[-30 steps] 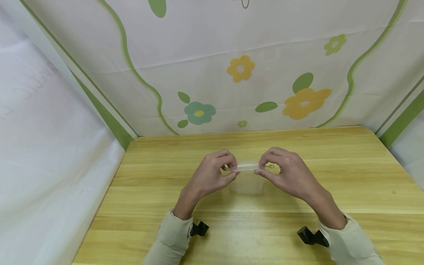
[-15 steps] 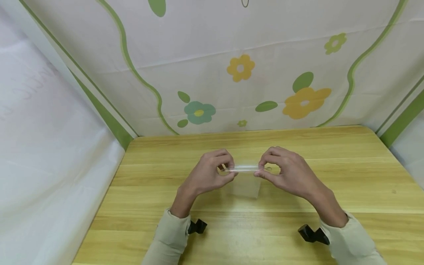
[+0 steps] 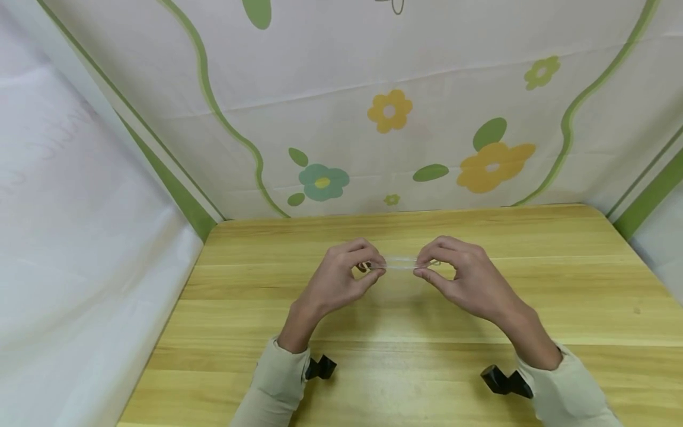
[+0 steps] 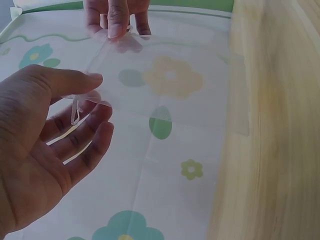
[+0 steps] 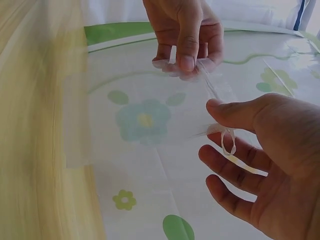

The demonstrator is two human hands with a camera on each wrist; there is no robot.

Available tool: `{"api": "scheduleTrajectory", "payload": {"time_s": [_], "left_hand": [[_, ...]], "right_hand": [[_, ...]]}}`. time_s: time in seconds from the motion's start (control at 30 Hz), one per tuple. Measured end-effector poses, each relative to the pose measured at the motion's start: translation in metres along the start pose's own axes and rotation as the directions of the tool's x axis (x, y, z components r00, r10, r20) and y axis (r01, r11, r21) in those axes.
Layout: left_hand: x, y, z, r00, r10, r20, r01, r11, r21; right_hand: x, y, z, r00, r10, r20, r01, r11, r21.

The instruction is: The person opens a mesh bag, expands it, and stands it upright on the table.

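Note:
A small see-through plastic drawstring bag (image 3: pixel 400 263) is stretched between both hands above the table. My left hand (image 3: pixel 341 274) pinches one end of its top edge between thumb and fingers. At the other end, my right hand (image 3: pixel 463 276) pinches that edge the same way. In the left wrist view the bag's clear sheet (image 4: pixel 185 95) hangs away from the fingers, and a thin string loop (image 4: pixel 75 111) dangles by the left thumb. The right wrist view shows another string loop (image 5: pixel 228 143) under the right thumb. How far the bag's mouth is parted is hard to tell.
Below the hands lies a wooden table (image 3: pixel 395 367). A white curtain with printed flowers (image 3: pixel 331 118) rises at its back edge, and white cloth (image 3: pixel 80 237) hangs at the left. Black wrist mounts (image 3: pixel 322 367) stick out from both sleeves.
Half a second ago the bag's top edge looked like a narrow band; now two edges show slightly apart. The left hand has shifted slightly right and up. Both hands keep their pinch.

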State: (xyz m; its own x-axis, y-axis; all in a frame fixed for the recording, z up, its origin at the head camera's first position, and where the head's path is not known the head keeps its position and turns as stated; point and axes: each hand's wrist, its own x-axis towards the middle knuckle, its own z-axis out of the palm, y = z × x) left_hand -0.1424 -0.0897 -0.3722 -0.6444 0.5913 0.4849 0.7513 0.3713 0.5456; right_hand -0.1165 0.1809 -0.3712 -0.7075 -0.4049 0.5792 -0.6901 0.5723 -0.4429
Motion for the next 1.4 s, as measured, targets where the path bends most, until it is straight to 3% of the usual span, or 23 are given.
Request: {"api": "scheduleTrajectory", "payload": {"time_s": [0.23, 0.47, 0.83, 0.93, 1.13, 1.4], "left_hand": [[0.0001, 0.0010, 0.0007, 1.000, -0.008, -0.016, 0.008, 0.999, 0.033], [0.0009, 0.0016, -0.0004, 0.999, -0.045, 0.018, 0.044, 0.997, 0.064], [-0.0003, -0.0008, -0.0028, 0.998, -0.048, 0.039, 0.045, 0.996, 0.079], [-0.0005, -0.0011, -0.0033, 0.998, -0.046, 0.037, 0.044, 0.997, 0.055], [-0.0006, -0.0012, -0.0042, 0.999, -0.038, 0.003, 0.038, 0.999, -0.034], [0.0009, 0.0002, -0.0053, 0.995, -0.017, -0.093, 0.006, 0.994, -0.107]], "right_hand": [[-0.0002, 0.0005, -0.0005, 1.000, -0.003, -0.007, 0.003, 0.994, -0.105], [-0.0011, 0.0026, -0.0002, 0.999, 0.011, 0.036, -0.004, 0.983, -0.186], [-0.0009, 0.0033, -0.0024, 0.997, 0.052, 0.062, -0.039, 0.980, -0.195], [-0.0007, 0.0032, -0.0018, 0.997, 0.052, 0.065, -0.041, 0.985, -0.166], [-0.0004, 0.0036, -0.0004, 0.998, 0.044, 0.041, -0.044, 0.999, 0.007], [0.0012, 0.0000, -0.0002, 0.993, 0.104, -0.053, -0.094, 0.983, 0.159]]}}
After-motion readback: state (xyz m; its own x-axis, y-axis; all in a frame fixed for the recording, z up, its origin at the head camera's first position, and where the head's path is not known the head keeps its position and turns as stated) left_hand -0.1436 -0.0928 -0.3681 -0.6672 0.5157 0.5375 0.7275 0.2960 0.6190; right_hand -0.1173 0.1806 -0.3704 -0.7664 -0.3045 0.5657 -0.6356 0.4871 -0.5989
